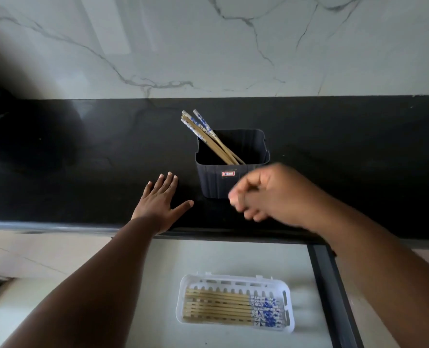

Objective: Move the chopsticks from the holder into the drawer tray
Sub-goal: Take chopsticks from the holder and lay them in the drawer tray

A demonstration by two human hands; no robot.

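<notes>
**Chopsticks split between holder and tray**

We see a dark square holder standing on the black counter, up against nothing, with a marble wall behind it. A few chopsticks lean in it toward its far left corner, their blue-and-white patterned ends sticking out above the rim.

Our left hand lies flat on the counter just left of the holder, fingers spread and holding nothing. Our right hand hovers in front of the holder's near right corner, fingers curled inward; it is blurred, so we cannot tell whether it grips anything (no chopstick shows in it).

Below the counter edge the drawer stands open. On its pale floor sits a white slotted tray, and in it a row of chopsticks lies side by side, wooden tips to the left, patterned ends to the right.
</notes>
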